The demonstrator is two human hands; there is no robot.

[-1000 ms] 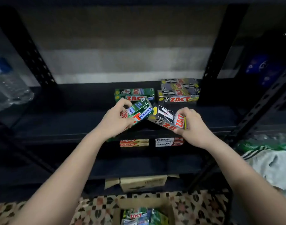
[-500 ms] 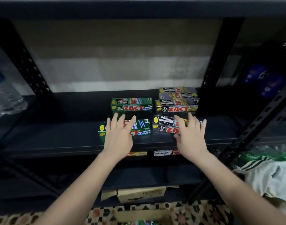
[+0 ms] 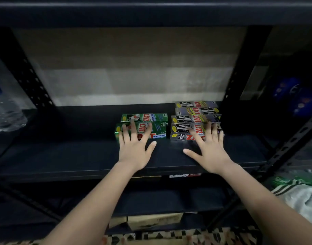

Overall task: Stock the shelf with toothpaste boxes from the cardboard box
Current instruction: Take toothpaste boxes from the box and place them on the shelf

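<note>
A black metal shelf (image 3: 81, 156) fills most of the frame, its board running across the middle. Behind it stands a pale wall (image 3: 134, 76). At the lower right lies a grey cloth (image 3: 304, 197); at the left edge, a clear plastic bottle (image 3: 6, 114). A cardboard box (image 3: 155, 221) sits low in the centre, under the bottom board.

The left hand (image 3: 134, 149) lies flat with fingers spread, its fingertips on the front green toothpaste box (image 3: 158, 132) in the middle of the shelf; a second green box (image 3: 144, 117) sits just behind. The right hand (image 3: 208, 152), also spread flat, touches the front grey toothpaste box (image 3: 180, 133), with a row of more grey boxes (image 3: 196, 110) behind it.
</note>
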